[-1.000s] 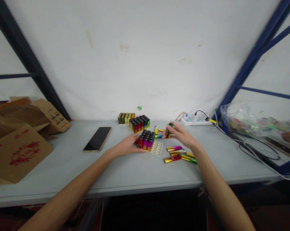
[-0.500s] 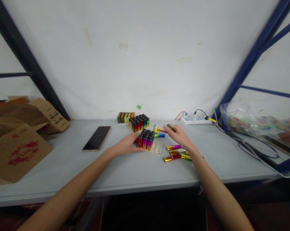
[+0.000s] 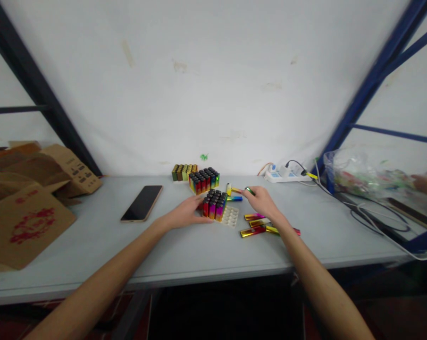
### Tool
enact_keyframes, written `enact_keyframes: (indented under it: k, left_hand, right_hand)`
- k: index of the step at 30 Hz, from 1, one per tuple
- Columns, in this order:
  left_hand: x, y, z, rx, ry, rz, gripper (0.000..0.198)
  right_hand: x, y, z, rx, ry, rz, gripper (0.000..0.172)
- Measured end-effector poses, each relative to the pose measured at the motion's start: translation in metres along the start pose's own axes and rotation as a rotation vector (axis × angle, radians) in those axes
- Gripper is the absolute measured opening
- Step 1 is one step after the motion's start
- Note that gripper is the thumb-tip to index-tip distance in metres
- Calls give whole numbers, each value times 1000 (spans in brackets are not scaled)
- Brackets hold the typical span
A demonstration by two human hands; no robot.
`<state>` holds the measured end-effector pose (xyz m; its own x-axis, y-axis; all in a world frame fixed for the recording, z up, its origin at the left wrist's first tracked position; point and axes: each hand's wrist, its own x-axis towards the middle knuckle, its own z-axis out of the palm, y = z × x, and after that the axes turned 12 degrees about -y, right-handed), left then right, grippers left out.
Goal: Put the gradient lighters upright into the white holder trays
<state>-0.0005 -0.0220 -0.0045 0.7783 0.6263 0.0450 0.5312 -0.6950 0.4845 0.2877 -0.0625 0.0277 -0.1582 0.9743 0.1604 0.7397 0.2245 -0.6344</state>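
Observation:
A white tray (image 3: 231,217) lies on the grey table, partly filled with upright rainbow-coloured lighters (image 3: 213,204). My left hand (image 3: 187,212) rests flat against the tray's left side, fingers stretched out and touching the lighters. Just right of the tray, my right hand (image 3: 261,200) is closed on a green lighter (image 3: 249,190). Loose lighters (image 3: 255,230) lie flat by my right wrist, and two more (image 3: 233,198) lie behind the tray.
A second full block of lighters (image 3: 204,179) and a row of olive ones (image 3: 182,172) stand near the wall. A phone (image 3: 141,202) lies left, cardboard boxes (image 3: 25,208) far left. Right: a power strip (image 3: 284,175), cables, a plastic bag (image 3: 365,179), another person's hand (image 3: 425,183).
My right hand has come down and slightly left with the lighter, close to the table behind the tray. My left hand has stayed at the tray.

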Motion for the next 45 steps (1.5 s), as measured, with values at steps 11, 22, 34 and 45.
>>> enact_keyframes:
  k: [11,22,34,45]
  left_hand:
    - [0,-3,2,-2,7,-60,79]
    - [1,-1,0,-17,5,33,69]
    - [0,-3,1,-13,5,37,71]
    - [2,-2,2,-2,-4,-19,71]
  right_hand:
    - [6,9,0,-9,-113,-284,40]
    - [3,5,5,-76,-204,-247,35]
    - [5,5,7,-162,-262,-295,32]
    - [3,-3,12,-211,-277,-332,16]
